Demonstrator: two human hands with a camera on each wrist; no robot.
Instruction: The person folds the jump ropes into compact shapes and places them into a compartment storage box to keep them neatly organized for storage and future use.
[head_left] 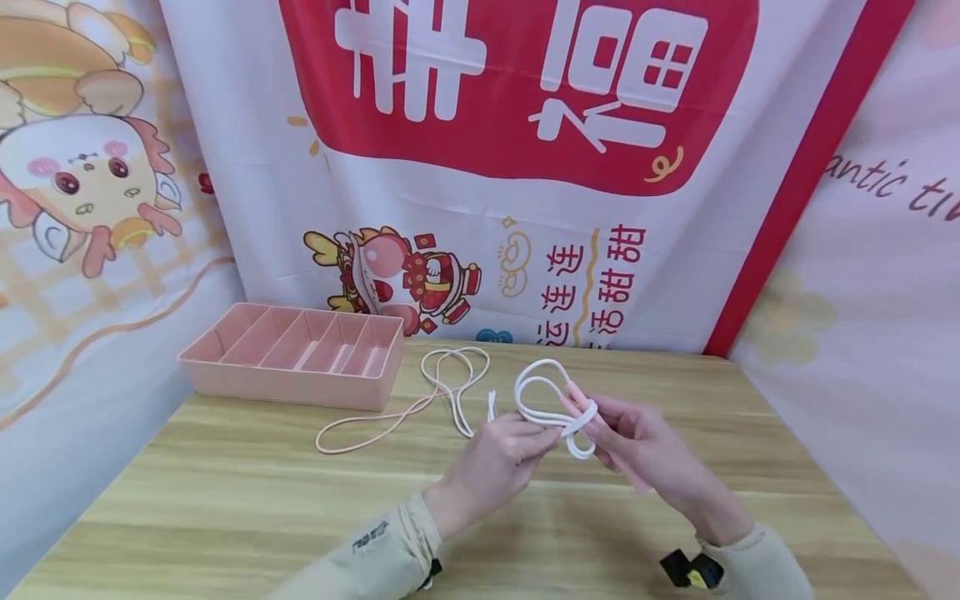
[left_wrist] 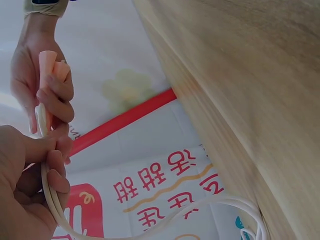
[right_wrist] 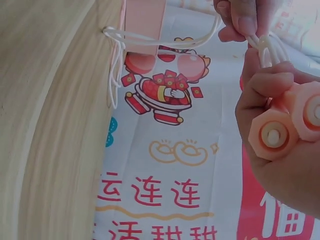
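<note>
My right hand [head_left: 648, 450] grips two pink handles of a jump rope [right_wrist: 273, 135] side by side; their hollow ends face the right wrist camera. White cord [head_left: 543, 367] stands out in loops beyond the handles, with a turn of it wrapped around them. Close against that wrap, my left hand [head_left: 498, 458] pinches the cord between thumb and fingers. From the left hand, a doubled length of cord [left_wrist: 227, 200] runs down toward the table in the left wrist view. More cord [head_left: 442, 387] lies loosely looped on the table, looking peach toward the left.
A pink box [head_left: 300, 379] with several narrow compartments stands at the back left of the wooden table [head_left: 300, 508]. Printed cloth [head_left: 480, 167] hangs along the back edge, and more cloth flanks both sides.
</note>
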